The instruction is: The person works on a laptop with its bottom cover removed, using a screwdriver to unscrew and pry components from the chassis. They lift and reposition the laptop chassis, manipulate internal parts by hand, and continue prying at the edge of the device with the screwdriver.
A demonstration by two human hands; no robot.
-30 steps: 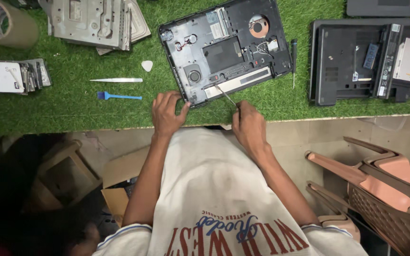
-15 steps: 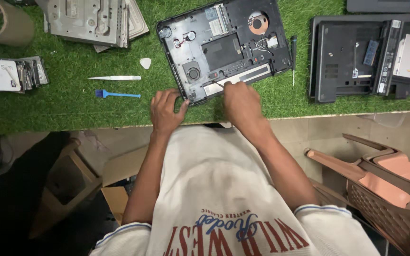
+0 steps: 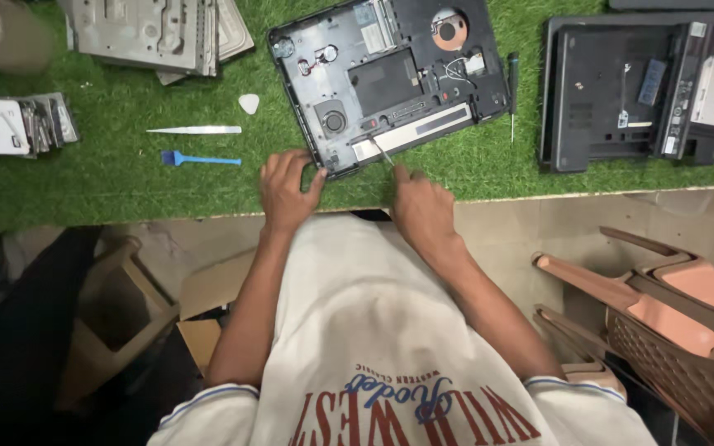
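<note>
Green surface: artificial turf covers the table (image 3: pixel 84 190).
Left hand (image 3: pixel 287 188): fingers curled on the near-left corner of the opened laptop base (image 3: pixel 386 78), steadying it.
Right hand (image 3: pixel 419 202): pinching a thin screwdriver (image 3: pixel 382 151), its tip on the base's near edge, just ahead of the hand.
Left of hands: blue brush (image 3: pixel 200 158), pale pry tool (image 3: pixel 194 130).
Advice: likely best to keep the driver seated squarely and the base braced.
</note>
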